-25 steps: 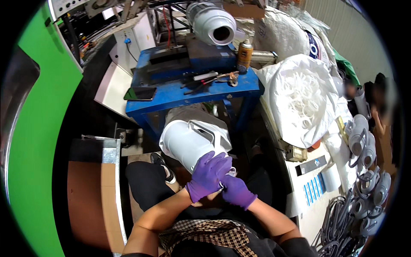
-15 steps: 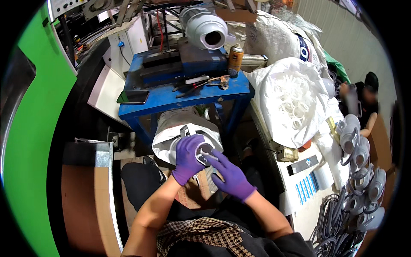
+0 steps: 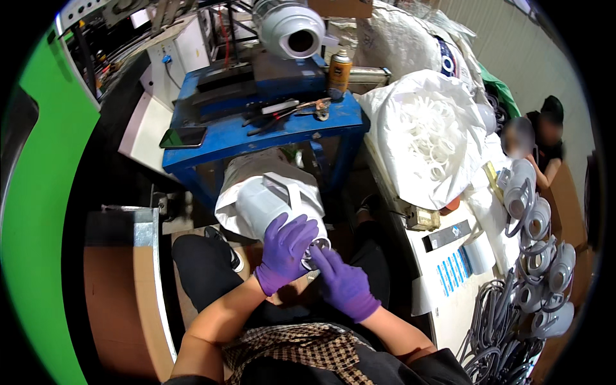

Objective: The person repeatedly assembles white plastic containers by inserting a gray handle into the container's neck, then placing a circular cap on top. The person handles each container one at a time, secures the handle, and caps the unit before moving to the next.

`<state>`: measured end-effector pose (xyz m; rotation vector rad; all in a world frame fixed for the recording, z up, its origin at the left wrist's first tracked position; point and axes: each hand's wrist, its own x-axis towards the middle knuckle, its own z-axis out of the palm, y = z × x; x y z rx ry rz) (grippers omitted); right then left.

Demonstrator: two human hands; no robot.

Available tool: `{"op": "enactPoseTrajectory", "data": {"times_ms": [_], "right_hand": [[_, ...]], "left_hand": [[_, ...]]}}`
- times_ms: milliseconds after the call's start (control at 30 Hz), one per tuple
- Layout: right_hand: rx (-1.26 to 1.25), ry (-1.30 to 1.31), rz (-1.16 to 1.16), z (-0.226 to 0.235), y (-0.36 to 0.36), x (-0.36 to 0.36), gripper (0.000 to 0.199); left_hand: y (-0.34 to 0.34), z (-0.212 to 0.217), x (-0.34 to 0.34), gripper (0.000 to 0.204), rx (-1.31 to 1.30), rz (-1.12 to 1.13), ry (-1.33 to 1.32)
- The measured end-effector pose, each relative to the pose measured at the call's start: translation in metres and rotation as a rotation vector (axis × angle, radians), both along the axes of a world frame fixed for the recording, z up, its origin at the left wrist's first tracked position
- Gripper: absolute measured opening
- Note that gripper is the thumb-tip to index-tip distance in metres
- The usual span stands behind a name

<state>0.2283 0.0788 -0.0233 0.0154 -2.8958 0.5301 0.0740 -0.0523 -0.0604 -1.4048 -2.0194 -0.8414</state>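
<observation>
A light grey plastic housing [image 3: 258, 206], cylindrical with a loop handle, lies tilted between my knees over a white sack [image 3: 226, 208]. Its open end faces me. My left hand [image 3: 285, 251], in a purple glove, closes over the housing just behind that end, the fingers spread across it. At the round opening [image 3: 325, 243] are the fingertips of my right hand [image 3: 346, 282], also gloved in purple. Those fingers are pressed together and reach into the opening; what they hold, if anything, is hidden.
Ahead stands a blue metal bench [image 3: 256, 138] with a phone [image 3: 183, 137], pliers [image 3: 276, 119], a spray can [image 3: 339, 74] and another grey housing [image 3: 292, 32]. To the right are a bag of white rings [image 3: 430, 138], corded grey housings [image 3: 536, 218] and another person [image 3: 548, 141]. A carton [image 3: 109, 301] is left.
The housing has tipped, so its body and handle now show and its opening sits lower, nearer me. My right hand has moved down with it. The whole view has shifted slightly.
</observation>
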Motion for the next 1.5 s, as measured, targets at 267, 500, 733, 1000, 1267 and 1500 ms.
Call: {"op": "enactPoseTrajectory", "data": {"times_ms": [267,500,733,1000,1267,1500], "right_hand": [[-0.545,-0.099,0.010,-0.087,0.001,-0.025,0.036],[-0.273,0.019,0.065,-0.023,0.021,-0.021,0.051],[-0.389,0.021,0.148,-0.095,0.027,-0.028,0.065],[-1.152,-0.462,0.074,0.005,0.041,-0.039,0.080],[0.177,0.367,-0.435,0.063,0.251,-0.070,0.014],[0.618,-0.266,-0.811,0.036,0.375,-0.112,0.042]], "left_hand": [[0.015,-0.039,0.000,0.038,-0.144,-0.146,0.060],[0.025,-0.014,0.002,0.040,-0.085,0.012,-0.057],[0.031,-0.039,0.008,0.042,-0.126,-0.081,-0.039],[0.040,-0.025,-0.026,0.056,-0.007,0.003,-0.115],[0.020,-0.002,-0.052,0.066,0.193,0.080,-0.262],[0.010,0.003,-0.046,0.068,0.264,0.073,-0.155]]}}
